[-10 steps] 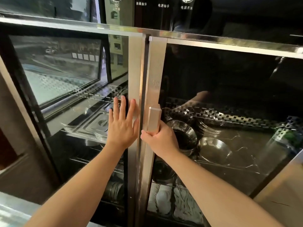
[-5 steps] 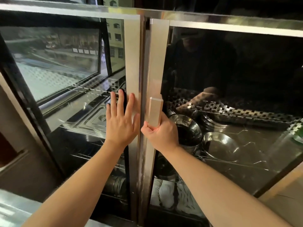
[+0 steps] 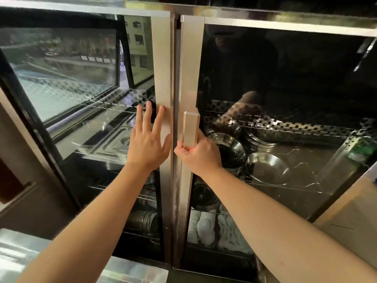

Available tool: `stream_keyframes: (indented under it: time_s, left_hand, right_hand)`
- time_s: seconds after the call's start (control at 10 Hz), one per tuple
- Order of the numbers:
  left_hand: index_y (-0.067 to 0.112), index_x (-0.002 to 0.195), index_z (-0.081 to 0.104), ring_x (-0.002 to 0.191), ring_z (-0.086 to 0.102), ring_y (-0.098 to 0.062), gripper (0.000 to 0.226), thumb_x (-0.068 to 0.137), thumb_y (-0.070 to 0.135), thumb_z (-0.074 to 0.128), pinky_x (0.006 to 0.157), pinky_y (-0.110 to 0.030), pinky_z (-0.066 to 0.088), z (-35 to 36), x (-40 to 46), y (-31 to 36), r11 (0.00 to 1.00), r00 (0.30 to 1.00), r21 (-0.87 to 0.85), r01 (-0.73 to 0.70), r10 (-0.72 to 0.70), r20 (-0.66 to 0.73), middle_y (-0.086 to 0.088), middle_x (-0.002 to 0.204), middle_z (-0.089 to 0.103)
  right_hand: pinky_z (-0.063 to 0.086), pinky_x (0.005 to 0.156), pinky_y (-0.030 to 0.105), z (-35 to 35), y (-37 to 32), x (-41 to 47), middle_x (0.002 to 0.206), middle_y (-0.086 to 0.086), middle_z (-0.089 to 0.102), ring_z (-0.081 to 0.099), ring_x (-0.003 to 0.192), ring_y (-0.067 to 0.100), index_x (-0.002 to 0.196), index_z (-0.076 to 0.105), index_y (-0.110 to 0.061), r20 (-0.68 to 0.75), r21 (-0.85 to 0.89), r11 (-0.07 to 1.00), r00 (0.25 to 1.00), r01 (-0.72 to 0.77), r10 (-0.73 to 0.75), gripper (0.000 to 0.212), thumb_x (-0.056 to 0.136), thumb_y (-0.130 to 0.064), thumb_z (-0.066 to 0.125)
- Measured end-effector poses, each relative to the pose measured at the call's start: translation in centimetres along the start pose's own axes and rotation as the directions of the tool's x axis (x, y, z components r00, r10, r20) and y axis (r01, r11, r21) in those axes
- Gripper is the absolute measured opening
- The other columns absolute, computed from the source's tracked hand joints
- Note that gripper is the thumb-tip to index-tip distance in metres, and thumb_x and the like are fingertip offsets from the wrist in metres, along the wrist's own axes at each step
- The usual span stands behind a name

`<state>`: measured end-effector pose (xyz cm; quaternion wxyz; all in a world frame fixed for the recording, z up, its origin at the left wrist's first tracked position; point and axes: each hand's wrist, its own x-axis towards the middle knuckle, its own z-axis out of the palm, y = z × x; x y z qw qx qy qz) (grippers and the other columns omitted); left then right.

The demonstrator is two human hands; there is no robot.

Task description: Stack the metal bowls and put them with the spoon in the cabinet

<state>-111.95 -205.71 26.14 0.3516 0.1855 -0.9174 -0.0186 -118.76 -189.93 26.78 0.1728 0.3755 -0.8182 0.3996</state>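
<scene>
A steel cabinet with two glass doors fills the view. My left hand [image 3: 148, 139] lies flat, fingers spread, against the left door's frame [image 3: 162, 78]. My right hand [image 3: 199, 154] is closed around the vertical handle [image 3: 190, 127] of the right door [image 3: 191, 58]. Behind the right glass, a stack of metal bowls [image 3: 230, 150] stands on a wire shelf with another shiny bowl [image 3: 267, 168] just to its right. No spoon can be made out through the dark glass.
Metal trays [image 3: 110, 144] lie on the left shelf. Lower shelves hold dark bowls [image 3: 204, 195], metal cups [image 3: 142, 221] and white dishes [image 3: 212, 227]. A steel counter edge [image 3: 24, 250] is at bottom left, a wooden panel [image 3: 350, 217] at right.
The view has tilted down a little and moved closer. Both hands stay where they were, the left flat on the left door, the right on the handle.
</scene>
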Motion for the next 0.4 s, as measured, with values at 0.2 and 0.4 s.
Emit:
stream_keyframes:
  time_s: [0.2,0.4]
  left_hand:
    - [0.017,0.153,0.031,0.147,0.03,-0.032,0.069,0.094,0.041,0.058,0.116,-0.048,0.035,-3.4,-0.3,1.0,0.977,1.0,-0.213,0.02,-0.023,-0.009,-0.011,0.16,0.032]
    - [0.018,0.143,0.043,0.123,0.056,-0.027,0.056,0.095,0.042,0.058,0.092,-0.041,0.051,-9.2,-1.1,3.7,0.963,0.996,-0.265,-0.044,0.022,-0.086,-0.007,0.14,0.052]
  right_hand:
    - [0.062,0.077,0.034,-2.1,-1.7,-0.5,0.107,-0.01,0.072,0.07,0.091,0.012,0.128,0.057,-0.03,0.21,0.004,0.985,0.964,-0.17,0.165,0.055,0.086,-0.065,0.06]
    - [0.054,0.068,0.024,-8.6,-3.8,-0.6,0.102,-0.009,0.066,0.065,0.087,0.008,0.129,0.054,-0.026,0.146,0.035,0.983,0.974,-0.182,0.175,0.059,0.087,-0.067,0.061]
